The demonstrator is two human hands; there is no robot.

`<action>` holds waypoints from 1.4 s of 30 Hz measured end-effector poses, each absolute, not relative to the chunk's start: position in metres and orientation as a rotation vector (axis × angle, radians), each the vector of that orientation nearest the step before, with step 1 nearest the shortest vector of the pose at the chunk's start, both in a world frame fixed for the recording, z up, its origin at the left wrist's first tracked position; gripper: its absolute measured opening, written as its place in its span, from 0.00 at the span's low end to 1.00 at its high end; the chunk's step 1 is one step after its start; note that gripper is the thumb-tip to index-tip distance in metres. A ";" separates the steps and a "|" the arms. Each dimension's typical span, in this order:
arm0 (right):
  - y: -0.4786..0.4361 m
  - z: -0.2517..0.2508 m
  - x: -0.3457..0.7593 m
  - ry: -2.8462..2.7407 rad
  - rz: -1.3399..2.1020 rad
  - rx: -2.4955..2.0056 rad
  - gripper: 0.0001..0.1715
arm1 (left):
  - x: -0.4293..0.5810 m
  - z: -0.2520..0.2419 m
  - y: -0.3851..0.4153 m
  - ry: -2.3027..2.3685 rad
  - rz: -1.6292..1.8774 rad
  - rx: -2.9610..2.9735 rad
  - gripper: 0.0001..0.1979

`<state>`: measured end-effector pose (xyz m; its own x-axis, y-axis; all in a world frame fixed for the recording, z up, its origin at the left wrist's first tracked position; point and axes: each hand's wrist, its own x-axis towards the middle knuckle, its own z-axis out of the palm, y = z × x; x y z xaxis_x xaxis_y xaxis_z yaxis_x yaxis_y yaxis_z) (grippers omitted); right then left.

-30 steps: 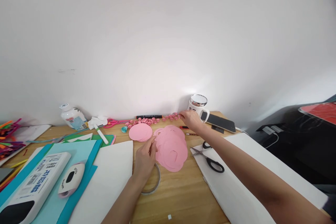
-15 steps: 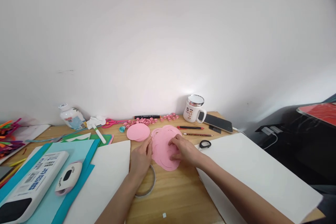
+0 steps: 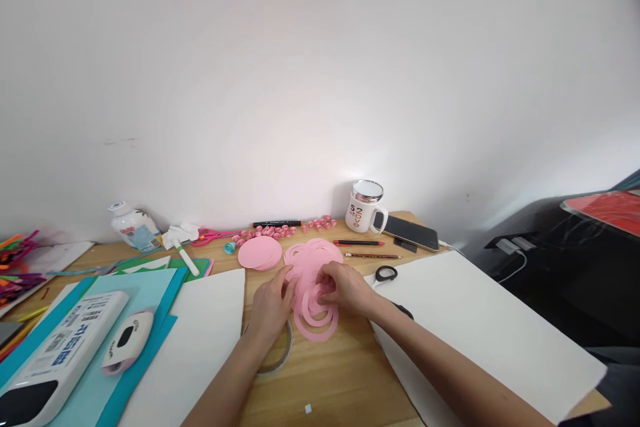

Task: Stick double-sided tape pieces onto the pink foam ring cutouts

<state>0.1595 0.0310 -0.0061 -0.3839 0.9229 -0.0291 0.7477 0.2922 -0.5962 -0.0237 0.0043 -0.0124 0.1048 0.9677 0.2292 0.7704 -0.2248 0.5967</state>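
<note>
Pink paper cut-outs (image 3: 316,257) lie in an overlapping pile on the wooden table, with thin paper rings (image 3: 317,332) fanned out at the near end. My right hand (image 3: 347,288) has its fingers and thumb closed on a paper ring at the right side. On the left edge of the pile, my left hand (image 3: 271,301) curls its fingertips against the pink paper; the exact grip is partly hidden. A stack of pink paper circles (image 3: 260,252) sits just beyond my left hand. Under my left wrist is a grey ring-shaped roll (image 3: 280,363), partly covered.
White sheets (image 3: 480,320) flank the work area, with black-handled scissors (image 3: 386,274) at the right. Behind stand a white mug (image 3: 365,210), a phone (image 3: 413,232), pencils (image 3: 373,255) and small pink pieces (image 3: 320,223). Teal sheets (image 3: 150,347) carry a white box (image 3: 67,350) at left.
Ring-shaped cut-outs now show at the near end of the pink pile, where whole-looking paper lay before. My right hand has shifted slightly nearer and its fingers have closed. The view has moved slightly.
</note>
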 end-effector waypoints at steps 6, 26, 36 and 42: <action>0.030 -0.007 0.157 -2.062 1.010 -1.400 0.12 | -0.028 -0.014 0.006 1.754 1.009 1.952 0.17; 0.034 0.005 0.146 -1.311 1.514 -0.898 0.18 | -0.028 -0.003 0.014 1.432 1.595 1.084 0.18; 0.038 0.003 0.145 -1.139 1.588 -0.904 0.21 | -0.026 -0.001 0.012 1.395 1.640 1.120 0.18; 0.037 0.012 0.144 -1.289 1.500 -0.931 0.21 | -0.024 -0.001 0.014 1.237 1.511 1.066 0.21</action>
